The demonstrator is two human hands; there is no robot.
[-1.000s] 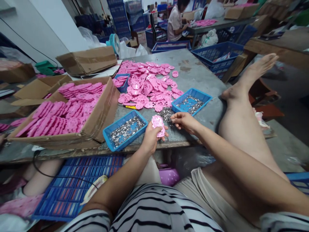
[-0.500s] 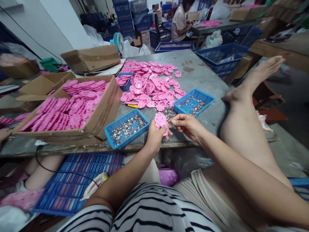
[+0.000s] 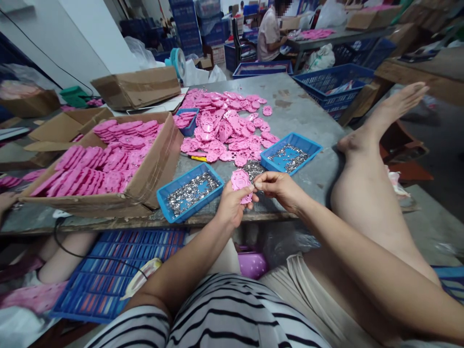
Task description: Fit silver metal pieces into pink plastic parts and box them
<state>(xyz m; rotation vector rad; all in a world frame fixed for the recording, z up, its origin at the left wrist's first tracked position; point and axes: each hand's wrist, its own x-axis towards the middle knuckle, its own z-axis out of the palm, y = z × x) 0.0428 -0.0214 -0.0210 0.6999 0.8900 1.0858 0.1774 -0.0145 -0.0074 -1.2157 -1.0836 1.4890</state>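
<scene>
My left hand (image 3: 231,203) is closed on a pink plastic part (image 3: 240,180), thumb over its lower right edge. Close to that edge, my right hand (image 3: 277,187) pinches with thumb and forefinger; whatever sits between the fingertips is too small to name. Just behind the hands lies a heap of small metal pieces (image 3: 253,166) on the table. A blue tray (image 3: 166,205) with more metal pieces stands to the left, and another blue tray (image 3: 314,148) to the right. Beyond them spreads a pile of pink parts (image 3: 224,128).
A cardboard box (image 3: 163,159) filled with stacked pink parts takes up the table's left side. A yellow-handled tool (image 3: 198,158) lies by the pile. My bare leg (image 3: 366,183) rests along the right. A co-worker (image 3: 268,36) sits at a farther table.
The pink part has tilted slightly and moved a little left in my left hand. My right hand's fingertips have come closer to its edge.
</scene>
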